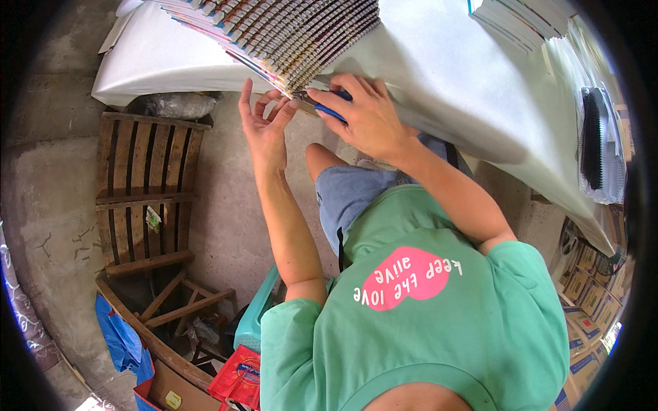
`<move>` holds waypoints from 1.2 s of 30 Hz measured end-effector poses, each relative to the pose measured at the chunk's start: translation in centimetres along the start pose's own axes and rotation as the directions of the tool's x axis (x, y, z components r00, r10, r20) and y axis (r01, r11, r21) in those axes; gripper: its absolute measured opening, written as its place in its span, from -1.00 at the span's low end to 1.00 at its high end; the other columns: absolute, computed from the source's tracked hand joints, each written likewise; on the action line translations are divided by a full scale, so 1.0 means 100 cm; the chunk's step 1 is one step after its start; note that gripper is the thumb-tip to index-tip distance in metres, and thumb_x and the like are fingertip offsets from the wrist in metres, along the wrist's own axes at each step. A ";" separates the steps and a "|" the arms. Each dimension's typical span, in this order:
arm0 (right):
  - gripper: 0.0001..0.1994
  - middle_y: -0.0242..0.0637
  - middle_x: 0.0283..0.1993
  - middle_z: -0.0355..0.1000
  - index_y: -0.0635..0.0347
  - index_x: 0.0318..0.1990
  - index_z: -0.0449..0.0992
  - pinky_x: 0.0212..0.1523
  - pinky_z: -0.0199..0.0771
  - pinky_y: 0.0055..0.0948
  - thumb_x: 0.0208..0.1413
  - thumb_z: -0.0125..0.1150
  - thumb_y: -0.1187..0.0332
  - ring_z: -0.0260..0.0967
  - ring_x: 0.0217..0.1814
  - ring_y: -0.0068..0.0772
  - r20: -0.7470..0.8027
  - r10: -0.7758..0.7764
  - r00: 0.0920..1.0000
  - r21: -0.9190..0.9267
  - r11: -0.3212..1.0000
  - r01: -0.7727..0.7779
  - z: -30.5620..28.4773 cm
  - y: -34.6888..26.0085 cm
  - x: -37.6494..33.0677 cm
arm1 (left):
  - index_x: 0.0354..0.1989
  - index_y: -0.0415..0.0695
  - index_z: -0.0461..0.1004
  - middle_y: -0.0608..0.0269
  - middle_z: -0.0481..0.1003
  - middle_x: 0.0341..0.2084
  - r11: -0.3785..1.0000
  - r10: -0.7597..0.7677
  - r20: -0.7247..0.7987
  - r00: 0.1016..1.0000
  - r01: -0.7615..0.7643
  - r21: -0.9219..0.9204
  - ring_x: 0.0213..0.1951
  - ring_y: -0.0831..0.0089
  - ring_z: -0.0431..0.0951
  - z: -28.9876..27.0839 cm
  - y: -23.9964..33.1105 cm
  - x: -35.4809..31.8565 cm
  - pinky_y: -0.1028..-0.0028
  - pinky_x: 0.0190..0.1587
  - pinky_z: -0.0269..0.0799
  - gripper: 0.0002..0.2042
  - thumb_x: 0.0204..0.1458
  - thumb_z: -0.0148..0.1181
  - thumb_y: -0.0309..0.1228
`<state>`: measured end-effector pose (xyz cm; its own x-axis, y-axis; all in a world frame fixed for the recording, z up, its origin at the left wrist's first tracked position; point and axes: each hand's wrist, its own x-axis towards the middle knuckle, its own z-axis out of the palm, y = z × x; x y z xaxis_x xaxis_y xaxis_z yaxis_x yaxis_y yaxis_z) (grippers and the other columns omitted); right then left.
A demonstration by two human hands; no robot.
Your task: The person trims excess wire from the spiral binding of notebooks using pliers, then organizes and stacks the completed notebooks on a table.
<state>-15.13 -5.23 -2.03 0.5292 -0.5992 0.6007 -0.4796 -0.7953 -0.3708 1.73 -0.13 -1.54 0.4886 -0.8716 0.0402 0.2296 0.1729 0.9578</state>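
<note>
A stack of spiral-bound notebooks (274, 41) lies fanned on the white-covered table, coil edges overlapping. At its nearest corner my left hand (266, 127) pinches the nearest notebook with thumb and forefinger, the other fingers raised. My right hand (373, 116) is wrapped round blue-handled pliers (334, 104). Their dark jaws meet the end of the coil, close to my left fingertips. Whether the jaws grip the wire is too small to tell.
The white-covered table (439, 61) runs across the front. More booklets (524, 20) and a bundle of black coils (593, 137) lie to the right. On the left stand a slatted wooden chair (147, 192), a teal plastic stool (257, 315) and a red packet (240, 377). Cartons (589, 308) are stacked at right.
</note>
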 end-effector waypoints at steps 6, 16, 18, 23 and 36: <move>-0.65 -0.37 -0.16 0.26 -0.15 0.01 0.42 -0.16 0.17 -0.23 0.03 0.19 0.18 0.30 -0.14 -0.35 0.173 0.340 0.924 0.404 0.831 -0.381 0.011 -0.017 -0.010 | 0.26 -0.18 0.04 0.13 0.37 -0.16 1.000 -0.026 -0.004 1.000 0.026 -0.001 -0.15 0.38 0.49 -0.002 0.001 0.002 0.47 -0.10 0.45 -0.26 -0.12 0.30 -0.62; -0.69 -0.35 -0.17 0.25 -0.13 -0.01 0.44 -0.18 0.14 -0.17 0.06 0.14 0.18 0.26 -0.12 -0.32 -0.022 0.096 0.995 0.019 0.995 -0.096 0.008 -0.014 -0.004 | 0.23 -0.22 0.12 0.11 0.39 -0.16 0.999 -0.016 -0.011 1.000 0.017 0.038 -0.18 0.42 0.49 -0.003 -0.001 0.003 0.52 -0.12 0.44 -0.34 -0.08 0.27 -0.61; -0.72 -0.34 -0.17 0.24 -0.14 -0.03 0.45 -0.22 0.20 -0.21 0.08 0.13 0.18 0.29 -0.15 -0.33 -0.007 0.085 0.996 0.010 0.996 -0.085 0.010 -0.013 -0.003 | 0.22 -0.21 0.13 0.12 0.38 -0.15 0.999 -0.015 -0.007 1.000 0.015 0.042 -0.18 0.42 0.48 -0.003 -0.001 0.003 0.51 -0.11 0.45 -0.36 -0.08 0.26 -0.61; -0.71 -0.27 -0.24 0.32 0.00 -0.04 0.45 -0.32 0.34 -0.28 0.10 0.12 0.18 0.36 -0.19 -0.33 0.527 0.422 0.737 0.624 0.396 -0.673 0.001 -0.019 0.006 | 0.21 -0.19 0.14 0.12 0.37 -0.13 0.996 -0.016 0.003 1.000 0.016 0.084 -0.16 0.42 0.48 -0.001 0.000 0.003 0.48 -0.10 0.46 -0.39 -0.06 0.24 -0.61; -0.66 -0.10 -0.12 0.38 0.13 -0.05 0.47 -0.06 0.37 -0.26 -0.01 0.23 0.25 0.37 -0.10 -0.03 0.162 0.341 0.926 0.209 0.905 -0.370 -0.101 0.014 0.004 | 0.22 -0.12 0.15 0.24 0.31 -0.07 0.993 -0.085 -0.177 0.981 0.097 0.064 -0.03 0.37 0.42 -0.027 0.007 0.008 0.43 -0.05 0.35 -0.43 0.00 0.20 -0.49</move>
<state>-22.71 -5.66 4.86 0.4403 -0.8408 0.3149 -0.4834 -0.5175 -0.7060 4.60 0.52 -1.62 0.6084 -0.7883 -0.0919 0.2219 0.0578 0.9733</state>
